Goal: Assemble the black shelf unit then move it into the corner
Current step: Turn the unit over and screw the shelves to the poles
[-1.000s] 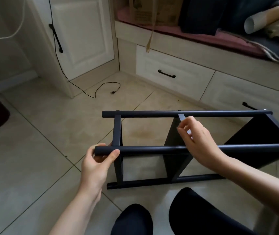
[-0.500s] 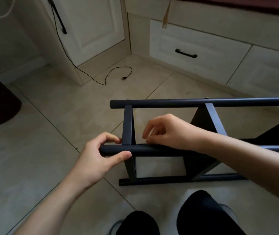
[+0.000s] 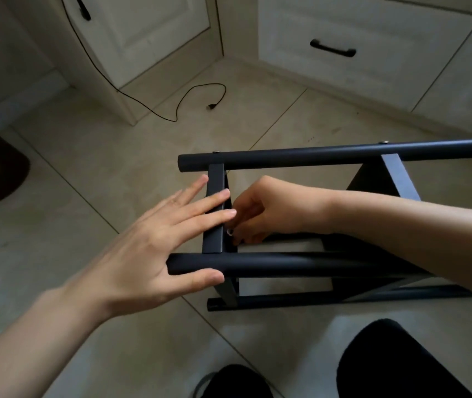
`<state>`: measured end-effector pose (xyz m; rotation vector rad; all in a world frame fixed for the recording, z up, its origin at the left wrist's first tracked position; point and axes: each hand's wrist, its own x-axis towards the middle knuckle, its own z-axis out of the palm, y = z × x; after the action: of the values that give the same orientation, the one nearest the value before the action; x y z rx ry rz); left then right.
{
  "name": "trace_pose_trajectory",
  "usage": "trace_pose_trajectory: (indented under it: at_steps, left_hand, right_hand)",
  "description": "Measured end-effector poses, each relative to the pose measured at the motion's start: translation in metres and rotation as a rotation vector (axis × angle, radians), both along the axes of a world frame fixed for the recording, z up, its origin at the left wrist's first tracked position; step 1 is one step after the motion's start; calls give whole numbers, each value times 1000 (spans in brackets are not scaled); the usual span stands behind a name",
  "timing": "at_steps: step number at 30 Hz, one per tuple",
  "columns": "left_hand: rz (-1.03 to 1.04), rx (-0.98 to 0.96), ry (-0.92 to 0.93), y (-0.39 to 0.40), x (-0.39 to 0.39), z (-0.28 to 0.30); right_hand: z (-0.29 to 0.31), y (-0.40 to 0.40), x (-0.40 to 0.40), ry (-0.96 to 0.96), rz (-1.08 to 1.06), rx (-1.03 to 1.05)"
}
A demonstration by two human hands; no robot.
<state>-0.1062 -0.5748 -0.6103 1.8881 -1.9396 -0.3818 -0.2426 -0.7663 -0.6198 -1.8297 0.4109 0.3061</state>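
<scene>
Since the black shelf unit (image 3: pixel 329 262) lies on its side on the tiled floor (image 3: pixel 91 173), just ahead of your knees, the head view suggests you are working its end joint, not yet moving it to the corner. Your left hand (image 3: pixel 154 239) lies flat, fingers (image 3: pixel 200 218) straight across the end crossbar (image 3: pixel 214 208), thumb under the near tube (image 3: pixel 272 261); likely bracing the frame, not gripping. Your right hand (image 3: pixel 266 211) reaches inside the frame, its fingers curled beside the crossbar's inner face around something small and pale; cannot tell what, probably a fastener. Crossbar sits between both hands. A loose black cable (image 3: pixel 188 99) lies well apart, near the cabinet (image 3: pixel 143 33).
</scene>
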Motion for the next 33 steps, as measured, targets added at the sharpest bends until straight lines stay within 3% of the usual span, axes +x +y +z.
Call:
trace_pose_trajectory:
  at_steps: [9, 17, 28, 33]
  left_hand:
    - [-8, -156, 104, 7, -10, -18]
    - [-5, -165, 111, 21, -17, -30]
    - [0, -179, 114, 21, -19, -33]
    - [-1, -188, 121, 21, -19, -35]
  right_hand:
    - [-15, 16, -4, -41, -42, 158]
    - [-17, 34, -10, -75, 20, 119]
    - [-15, 33, -11, 76, 16, 486]
    - [-17, 31, -11, 73, 2, 477]
